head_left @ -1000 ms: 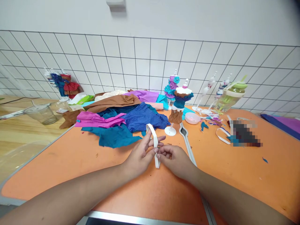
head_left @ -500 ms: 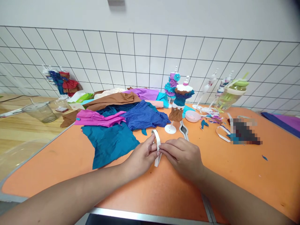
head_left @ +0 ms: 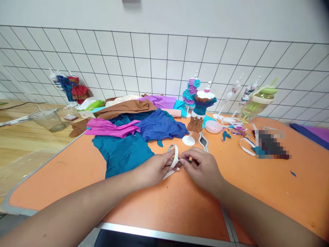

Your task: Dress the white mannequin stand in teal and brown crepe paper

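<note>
A narrow white roll of tape [head_left: 175, 156] stands on edge in my left hand [head_left: 156, 168], which is closed on it with the thumb and fingers. A white strip [head_left: 171, 173] hangs below the roll, close over the table. At the roll's right edge my right hand [head_left: 202, 166] is closed in a pinch on the tape; its fingertips partly hide the grip. A small dark green bit shows behind those fingers. Left of the hands lies a teal crepe paper sheet [head_left: 123, 154]. Just behind them stands a small dress form [head_left: 196, 125] with teal and brown paper on it.
Blue paper [head_left: 163, 127], pink paper [head_left: 110, 127] and brown paper [head_left: 125, 109] are heaped at the back left. A pink bowl [head_left: 213, 127], grey-handled scissors [head_left: 203, 142], paper scraps [head_left: 226, 136] and a green bottle [head_left: 259, 103] stand or lie to the right.
The roll has tilted and turned in my left hand, and a white strip now shows apart below it. My right fingers have shifted slightly right. The view has moved a little.
</note>
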